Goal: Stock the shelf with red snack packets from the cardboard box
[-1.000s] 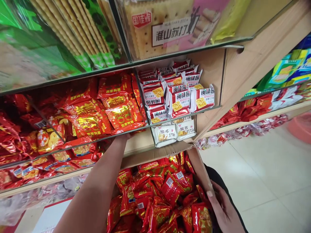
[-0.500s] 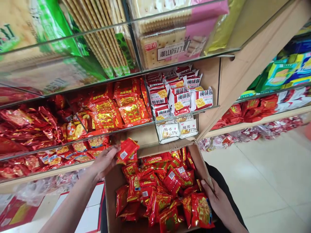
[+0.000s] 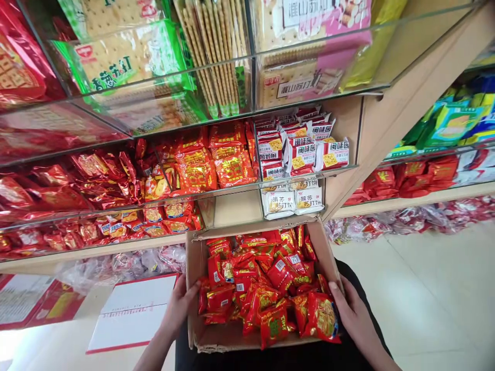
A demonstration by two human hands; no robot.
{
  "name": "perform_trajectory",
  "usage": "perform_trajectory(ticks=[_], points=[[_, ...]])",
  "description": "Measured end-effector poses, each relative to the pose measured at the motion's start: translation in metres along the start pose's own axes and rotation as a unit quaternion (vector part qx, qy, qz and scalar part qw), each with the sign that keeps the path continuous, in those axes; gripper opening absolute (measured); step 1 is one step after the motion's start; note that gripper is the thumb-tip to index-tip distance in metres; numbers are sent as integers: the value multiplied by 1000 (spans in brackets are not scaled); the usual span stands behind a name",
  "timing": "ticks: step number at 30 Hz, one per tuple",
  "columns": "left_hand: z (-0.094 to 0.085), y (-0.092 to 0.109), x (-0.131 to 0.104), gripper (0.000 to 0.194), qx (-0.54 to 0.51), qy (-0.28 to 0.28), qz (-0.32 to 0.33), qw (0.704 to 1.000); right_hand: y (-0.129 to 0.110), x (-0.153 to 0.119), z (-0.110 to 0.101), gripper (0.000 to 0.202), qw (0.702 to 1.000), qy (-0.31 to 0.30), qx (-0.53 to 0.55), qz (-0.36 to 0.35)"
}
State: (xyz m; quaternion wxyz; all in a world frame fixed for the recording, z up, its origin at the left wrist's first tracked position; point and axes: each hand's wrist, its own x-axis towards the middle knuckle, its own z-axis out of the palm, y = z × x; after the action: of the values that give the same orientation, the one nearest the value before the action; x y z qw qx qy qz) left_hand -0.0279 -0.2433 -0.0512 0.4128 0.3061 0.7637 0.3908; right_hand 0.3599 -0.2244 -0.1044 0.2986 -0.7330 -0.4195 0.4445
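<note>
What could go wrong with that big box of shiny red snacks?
A packet sits at the near right corner of the cardboard box, seemingly over the rim, so it might slide out if the box tips.

The left hand and right hand grip opposite sides; if one slipped, the loosely heaped red packets could spill.

The box's far edge looks close to the white packets on the shelf, so it might bump them.
</note>
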Motion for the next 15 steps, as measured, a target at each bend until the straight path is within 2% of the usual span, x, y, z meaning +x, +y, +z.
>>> perform_trajectory(ticks=[2, 4, 6, 7, 8, 10, 12, 13, 15], points=[[-3, -7, 1, 52, -19, -59, -43, 997, 4, -7, 1, 58, 997, 45, -12, -62], [-5, -8, 1, 49, -30, -76, -44, 996, 5, -18, 0, 54, 978, 103, -55, -173], [-7, -8, 1, 43, -32, -88, -42, 995, 4, -33, -1, 50, 934, 131, -117, -312], [-8, -8, 1, 40, -32, -91, -45, 994, 2, -40, -3, 48, 905, 124, -150, -377], [-9, -9, 2, 36, -33, -92, -51, 994, 0, -47, -3, 47, 875, 98, -186, -435], [-11, -12, 5, 29, -40, -94, -66, 993, -5, -56, -4, 41, 809, 5, -259, -527], [-11, -15, 7, 25, -47, -96, -72, 992, -10, -54, -2, 31, 757, -81, -316, -567], [-12, -16, 8, 25, -48, -96, -72, 992, -13, -49, -1, 27, 746, -104, -329, -570], [-12, -17, 10, 25, -49, -97, -74, 991, -20, -34, 1, 20, 756, -106, -328, -557]])
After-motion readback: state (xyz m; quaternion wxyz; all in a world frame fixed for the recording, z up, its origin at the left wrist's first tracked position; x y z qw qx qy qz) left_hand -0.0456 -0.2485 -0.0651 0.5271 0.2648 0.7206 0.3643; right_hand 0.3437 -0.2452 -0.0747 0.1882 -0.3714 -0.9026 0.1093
